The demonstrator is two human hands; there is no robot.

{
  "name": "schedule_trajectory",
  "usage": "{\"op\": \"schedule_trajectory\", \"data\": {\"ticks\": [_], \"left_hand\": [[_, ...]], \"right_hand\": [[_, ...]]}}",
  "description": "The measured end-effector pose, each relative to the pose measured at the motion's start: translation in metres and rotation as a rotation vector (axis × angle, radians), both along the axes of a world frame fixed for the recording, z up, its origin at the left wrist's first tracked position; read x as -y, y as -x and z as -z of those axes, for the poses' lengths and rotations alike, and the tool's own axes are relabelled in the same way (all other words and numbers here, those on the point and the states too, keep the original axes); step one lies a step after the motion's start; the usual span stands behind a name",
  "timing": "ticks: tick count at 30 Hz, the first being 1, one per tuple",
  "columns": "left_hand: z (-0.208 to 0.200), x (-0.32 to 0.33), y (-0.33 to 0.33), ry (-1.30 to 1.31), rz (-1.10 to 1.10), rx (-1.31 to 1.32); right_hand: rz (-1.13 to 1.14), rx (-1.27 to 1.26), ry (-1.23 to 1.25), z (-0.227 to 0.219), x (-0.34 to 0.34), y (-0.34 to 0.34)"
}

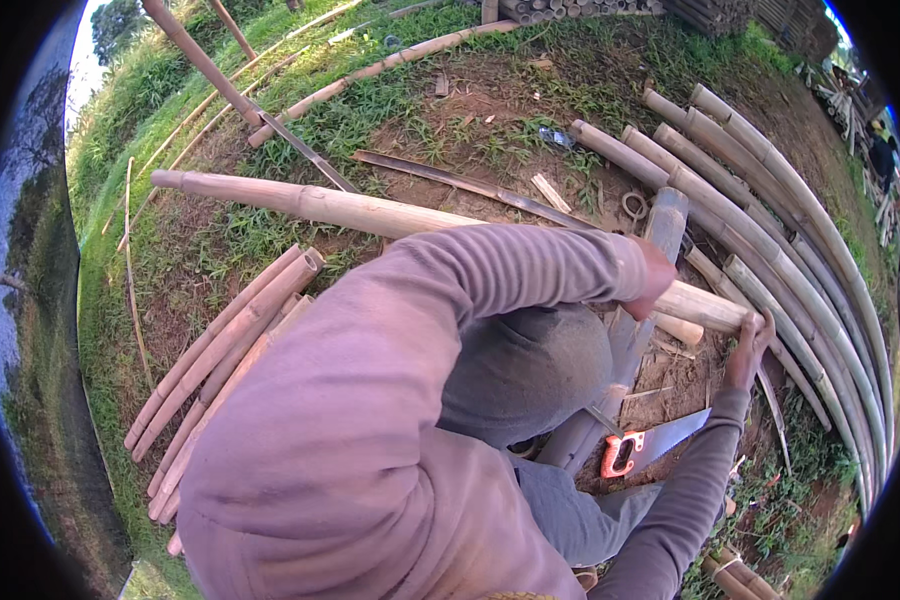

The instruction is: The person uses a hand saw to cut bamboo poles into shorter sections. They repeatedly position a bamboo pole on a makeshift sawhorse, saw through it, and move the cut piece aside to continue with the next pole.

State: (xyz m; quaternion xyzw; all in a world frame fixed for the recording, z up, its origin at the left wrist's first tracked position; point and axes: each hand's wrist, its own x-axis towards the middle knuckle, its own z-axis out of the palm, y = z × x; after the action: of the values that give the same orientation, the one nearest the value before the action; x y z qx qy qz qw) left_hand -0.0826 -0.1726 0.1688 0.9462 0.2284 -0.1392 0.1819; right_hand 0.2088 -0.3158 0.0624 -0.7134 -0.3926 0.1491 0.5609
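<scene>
A long bamboo pole [340, 207] runs from the far left, passes behind my left arm and ends at the right. My left hand [654, 277] is closed round it near the right end, its fingers mostly hidden behind the hand. At the very end my right hand [751, 346] grips the pole, fingers curled over the cut edge. Beneath the pole lies a thick grey log [667, 218], with my bent knee beside it. A handsaw [660, 441] with an orange handle lies on the ground, below and left of my right hand.
Several long bamboo poles [770, 215] lie along the right, and more bamboo poles [232, 335] lie at the left. A dark split strip [460, 182] and a bamboo ring [634, 205] are on the ground ahead. Stacked bamboo [570, 10] stands at the back.
</scene>
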Motion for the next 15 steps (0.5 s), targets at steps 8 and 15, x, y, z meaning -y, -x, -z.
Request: {"op": "schedule_trajectory", "data": {"ticks": [8, 15], "left_hand": [[0.035, -0.013, 0.365, -0.192, -0.7, -0.21], [0.084, 0.1, 0.627, 0.055, -1.306, -0.616]], "right_hand": [[-0.208, 0.384, 0.39, 0.073, -0.032, 0.142], [0.085, 0.39, 0.806, 0.127, 0.088, 0.053]]}}
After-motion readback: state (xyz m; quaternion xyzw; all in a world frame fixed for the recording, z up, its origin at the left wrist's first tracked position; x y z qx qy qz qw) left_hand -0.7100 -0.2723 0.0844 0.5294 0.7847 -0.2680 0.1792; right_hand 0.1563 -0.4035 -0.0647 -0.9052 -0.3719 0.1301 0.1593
